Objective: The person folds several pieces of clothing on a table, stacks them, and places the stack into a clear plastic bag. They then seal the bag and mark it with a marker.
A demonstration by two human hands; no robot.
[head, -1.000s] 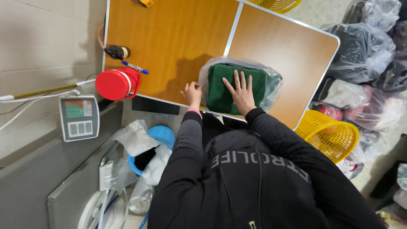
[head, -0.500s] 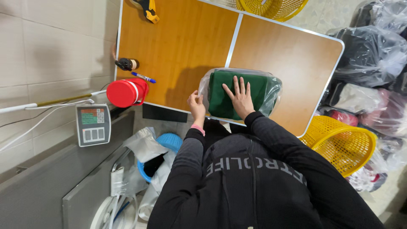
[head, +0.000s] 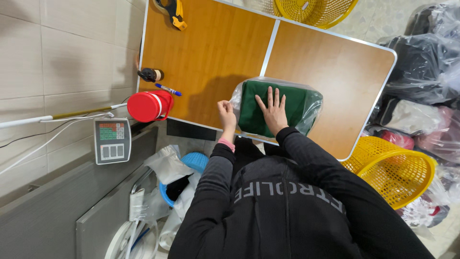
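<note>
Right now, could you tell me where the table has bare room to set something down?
The right panel beyond the bagged green cloth is bare. The left panel is open mid-board, between the yellow tool and the cloth. Its wall edge is crowded: bottle, pen, red container.

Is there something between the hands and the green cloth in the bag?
Only the clear plastic bag itself. The right hand lies flat on top of it, over the green folded cloth inside. The left hand is at the bag's left edge. Nothing else visible lies between them.
</note>
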